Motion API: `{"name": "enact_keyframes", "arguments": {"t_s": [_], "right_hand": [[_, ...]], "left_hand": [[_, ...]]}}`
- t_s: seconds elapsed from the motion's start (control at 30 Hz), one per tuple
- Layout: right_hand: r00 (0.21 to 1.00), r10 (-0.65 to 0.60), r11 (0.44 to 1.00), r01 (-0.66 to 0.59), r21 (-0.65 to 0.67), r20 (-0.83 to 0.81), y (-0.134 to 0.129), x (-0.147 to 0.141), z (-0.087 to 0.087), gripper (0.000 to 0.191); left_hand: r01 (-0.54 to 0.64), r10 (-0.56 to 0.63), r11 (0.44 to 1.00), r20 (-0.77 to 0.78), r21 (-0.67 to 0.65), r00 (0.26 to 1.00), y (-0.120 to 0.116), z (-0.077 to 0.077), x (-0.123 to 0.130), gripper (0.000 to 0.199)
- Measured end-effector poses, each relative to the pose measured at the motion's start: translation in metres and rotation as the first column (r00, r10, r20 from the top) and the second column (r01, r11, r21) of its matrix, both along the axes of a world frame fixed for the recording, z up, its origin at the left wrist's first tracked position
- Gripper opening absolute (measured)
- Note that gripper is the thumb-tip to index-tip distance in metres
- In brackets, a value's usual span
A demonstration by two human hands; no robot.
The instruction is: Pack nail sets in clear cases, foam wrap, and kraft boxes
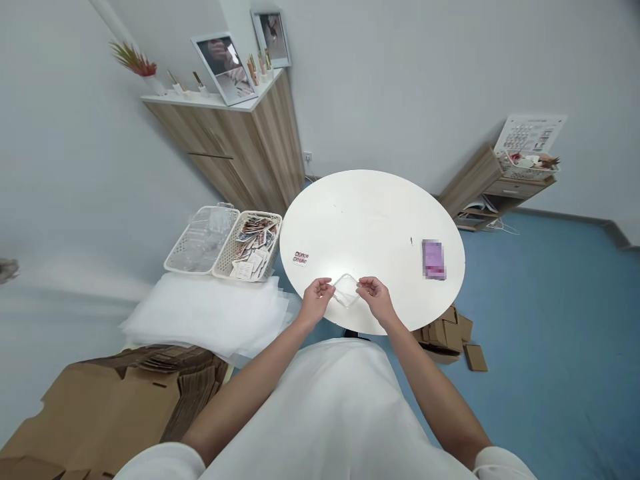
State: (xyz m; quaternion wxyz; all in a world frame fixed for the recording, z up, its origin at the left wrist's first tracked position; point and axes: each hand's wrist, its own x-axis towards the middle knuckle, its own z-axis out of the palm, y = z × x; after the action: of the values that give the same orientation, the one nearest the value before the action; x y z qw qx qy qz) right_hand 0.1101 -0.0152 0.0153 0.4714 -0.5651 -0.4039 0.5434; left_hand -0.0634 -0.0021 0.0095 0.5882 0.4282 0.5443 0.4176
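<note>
Between both hands is a small clear plastic case (347,291), turned so that it looks like a diamond, just above the near part of the round white table (370,200). My left hand (318,295) pinches its left corner between thumb and fingers. At the opposite corner my right hand (376,297) pinches it the same way. A small card with dark reddish marks (301,259) lies on the table, up and left of my left hand. Farther right lies a purple, blurred-out item (433,259).
Left of the table stand a basket of printed cards (253,247) and a basket of clear plastic pieces (203,237). Below them are white sheets (205,310) and stacked flat cardboard (110,407). Brown boxes (445,333) sit on the floor at right. A wooden cabinet (235,147) stands behind.
</note>
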Motion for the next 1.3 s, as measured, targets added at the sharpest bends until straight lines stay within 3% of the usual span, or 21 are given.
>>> {"name": "enact_keyframes", "arguments": {"t_s": [0.1, 0.23, 0.37, 0.43, 0.53, 0.67, 0.77, 0.93, 1.03, 1.1, 1.2, 1.3], "right_hand": [[0.989, 0.137, 0.99, -0.135, -0.026, 0.064, 0.009, 0.031, -0.001, 0.035], [0.969, 0.212, 0.977, -0.21, -0.035, 0.129, 0.027, 0.067, -0.001, 0.041], [0.943, 0.263, 0.964, -0.264, -0.022, 0.202, 0.042, 0.083, -0.004, 0.026], [0.955, 0.233, 0.973, -0.228, -0.047, 0.182, 0.045, 0.085, -0.008, 0.021], [0.997, 0.078, 0.994, -0.075, -0.085, 0.026, 0.041, 0.086, -0.012, 0.023], [0.977, -0.093, 0.986, 0.064, -0.153, -0.192, 0.028, 0.084, -0.015, 0.031], [0.969, -0.114, 0.979, 0.074, -0.188, -0.218, 0.017, 0.078, -0.014, 0.033], [0.978, -0.091, 0.981, 0.056, -0.183, -0.189, 0.008, 0.062, -0.013, 0.032], [0.995, -0.06, 0.988, 0.048, -0.146, -0.074, 0.005, 0.055, -0.013, 0.028], [0.992, -0.028, 0.996, 0.038, -0.077, 0.123, 0.001, 0.054, -0.011, 0.026], [0.888, 0.045, 0.997, -0.071, 0.039, 0.458, -0.007, 0.06, -0.002, 0.049], [0.746, 0.155, 0.971, -0.235, 0.038, 0.647, -0.013, 0.066, 0.008, 0.068]], "left_hand": [[0.051, -0.044, 0.996, -0.099, 0.073, 0.994, 0.017, 0.001, 0.018, 0.036], [0.189, -0.168, 0.978, -0.211, 0.083, 0.963, 0.034, 0.006, 0.044, 0.037], [0.295, -0.264, 0.952, -0.27, 0.081, 0.926, 0.044, 0.013, 0.068, 0.033], [0.28, -0.243, 0.956, -0.295, 0.091, 0.924, 0.047, 0.013, 0.077, 0.035], [0.208, -0.181, 0.977, -0.302, 0.057, 0.936, 0.046, 0.008, 0.086, 0.051], [0.223, -0.24, 0.964, -0.117, -0.143, 0.964, 0.041, -0.004, 0.091, 0.064], [0.261, -0.261, 0.945, 0.024, -0.199, 0.965, 0.043, -0.009, 0.091, 0.058], [0.275, -0.265, 0.945, 0.079, -0.178, 0.961, 0.058, -0.01, 0.083, 0.041], [0.301, -0.293, 0.943, 0.071, -0.143, 0.953, 0.065, -0.01, 0.077, 0.033], [0.318, -0.314, 0.94, 0.052, -0.125, 0.948, 0.068, -0.009, 0.073, 0.032], [0.354, -0.352, 0.928, 0.032, -0.115, 0.935, 0.07, -0.007, 0.07, 0.031], [0.409, -0.408, 0.906, 0.032, -0.109, 0.913, 0.07, -0.002, 0.071, 0.031]]}}
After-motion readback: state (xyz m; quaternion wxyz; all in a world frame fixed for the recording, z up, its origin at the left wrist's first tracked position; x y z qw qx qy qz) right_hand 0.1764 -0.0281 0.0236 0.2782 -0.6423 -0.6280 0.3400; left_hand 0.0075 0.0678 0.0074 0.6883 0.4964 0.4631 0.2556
